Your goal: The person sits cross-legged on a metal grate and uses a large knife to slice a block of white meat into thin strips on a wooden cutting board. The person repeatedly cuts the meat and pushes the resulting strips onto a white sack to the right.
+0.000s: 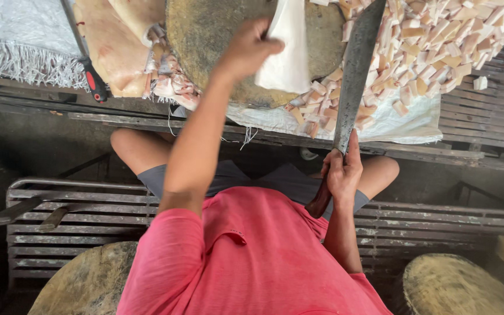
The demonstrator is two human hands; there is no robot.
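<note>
a white slab (290,49) is gripped by the left hand (249,49) on the round wooden chopping block (205,35), while the right hand (342,175) is clamped on the handle of a long cleaver (356,70). pale cut cubes (438,46) are heaped on white sheeting (392,125) over a slatted worktop (491,111), above a dim dark floor

Rough meat-cutting workshop: round chopping block (217,35), heaped cut pieces (438,46).
</note>
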